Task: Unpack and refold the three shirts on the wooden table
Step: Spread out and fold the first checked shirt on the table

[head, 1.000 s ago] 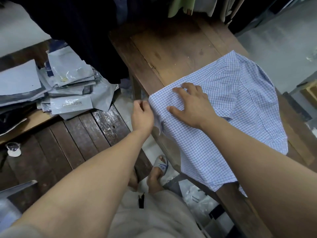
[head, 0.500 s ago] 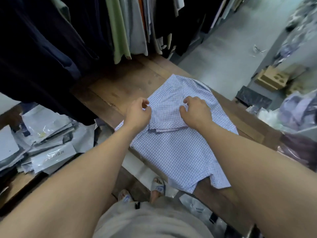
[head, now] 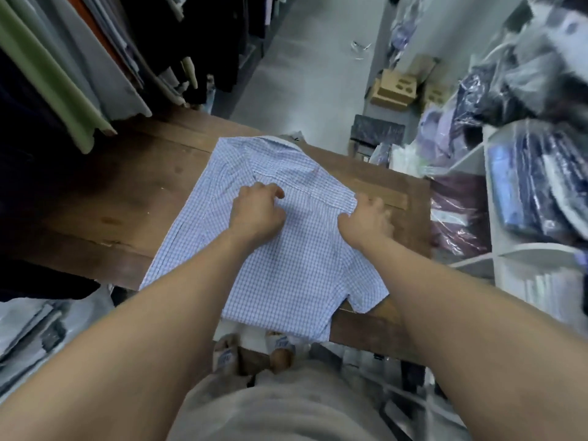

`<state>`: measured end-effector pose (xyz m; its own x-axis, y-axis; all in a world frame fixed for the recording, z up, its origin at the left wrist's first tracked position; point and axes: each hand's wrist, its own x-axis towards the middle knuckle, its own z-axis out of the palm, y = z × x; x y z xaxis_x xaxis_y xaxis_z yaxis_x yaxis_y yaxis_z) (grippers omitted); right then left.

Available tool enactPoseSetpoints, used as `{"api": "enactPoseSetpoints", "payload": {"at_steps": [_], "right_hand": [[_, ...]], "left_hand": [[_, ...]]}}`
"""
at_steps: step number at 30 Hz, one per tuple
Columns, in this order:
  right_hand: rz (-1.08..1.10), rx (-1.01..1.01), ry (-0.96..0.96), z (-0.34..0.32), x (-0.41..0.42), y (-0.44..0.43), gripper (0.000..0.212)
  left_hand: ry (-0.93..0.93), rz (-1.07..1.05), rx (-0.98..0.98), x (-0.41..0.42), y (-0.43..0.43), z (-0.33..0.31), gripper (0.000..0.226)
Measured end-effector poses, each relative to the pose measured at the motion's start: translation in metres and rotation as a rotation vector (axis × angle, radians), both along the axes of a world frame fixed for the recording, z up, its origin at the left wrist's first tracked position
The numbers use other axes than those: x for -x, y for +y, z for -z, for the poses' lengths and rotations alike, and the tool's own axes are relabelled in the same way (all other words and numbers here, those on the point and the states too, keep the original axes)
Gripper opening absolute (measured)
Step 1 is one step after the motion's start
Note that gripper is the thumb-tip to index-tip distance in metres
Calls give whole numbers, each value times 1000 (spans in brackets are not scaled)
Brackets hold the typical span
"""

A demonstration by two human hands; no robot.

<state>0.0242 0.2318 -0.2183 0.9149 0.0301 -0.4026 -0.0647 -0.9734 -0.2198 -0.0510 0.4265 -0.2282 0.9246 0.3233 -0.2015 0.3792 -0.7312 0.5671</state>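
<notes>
- One blue-and-white checked short-sleeved shirt (head: 296, 281) lies spread flat on the dark brown wooden table (head: 121, 202). It sits toward the table's right end, its collar pointing at the far edge and its hem hanging over the near edge.
- The left hand (head: 257, 211) rests on the middle of the shirt's chest, fingers curled in and bunching a small fold of cloth against the thumb.
- The right hand (head: 366, 219) is at the shirt's right side, where a sleeve is folded in. Its thumb lies on top of the fabric edge and its fingers reach past it onto the bare wood, pinching that edge.
- The other sleeve lies flat near the table's near right corner.
- Beyond the far left corner hang dark, green and grey garments (head: 105, 58).
- Past the right edge lies a maroon item in clear plastic (head: 458, 211), beside white shelving (head: 509, 249) stacked with bagged clothes (head: 534, 186).
- Brown cardboard boxes (head: 394, 90) stand on the grey floor beyond the table.
- Grey plastic mailer bags (head: 38, 323) are piled off the near left corner.
- Sandalled feet (head: 280, 342) show under the near edge.
</notes>
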Motion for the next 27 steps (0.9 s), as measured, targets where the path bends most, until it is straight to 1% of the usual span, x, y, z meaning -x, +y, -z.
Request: {"api": "enactPoseSetpoints", "payload": {"at_steps": [2,4,7,10,13,15,16,17,19,21,23,25,27], "right_hand": [[143,18,58,4,10,-17,61],[251,33,109,7,20,-31,62],[294,78,134,10,31,-43,66],[320,123,104,7,36,-48,62],[285,200,50,-1,41,-51,43],[255,219,18,-9,42,-55,22],[264,195,24,-14,41,-57,12],[284,143,46,-19,40,-58,9],[345,-9,118,-30,36,-57,16],[446,-269,248,-44,33,-47,16],[530,-556,391,-56,30,-31,17],[531,-760,482,-69,25,-10,17],[478,-868,535,-79,21,13,10]], "left_hand": [[77,104,-85,-6,-11,-4,43],[137,178,-111,-10,-22,-8,49],[234,284,-96,-12,-39,-9,62],[364,376,-83,-13,-52,-6,70],[475,437,-128,-14,-56,2,73],[506,456,-148,-16,-60,3,74],[512,451,-145,-18,-62,5,74],[520,447,-133,-22,-63,7,74],[548,447,-120,-30,-63,11,76],[546,431,-93,-36,-62,9,77],[498,365,-2,-37,-61,4,70],[434,274,202,-41,-55,-2,68],[351,102,477,-42,-46,-9,62]]}}
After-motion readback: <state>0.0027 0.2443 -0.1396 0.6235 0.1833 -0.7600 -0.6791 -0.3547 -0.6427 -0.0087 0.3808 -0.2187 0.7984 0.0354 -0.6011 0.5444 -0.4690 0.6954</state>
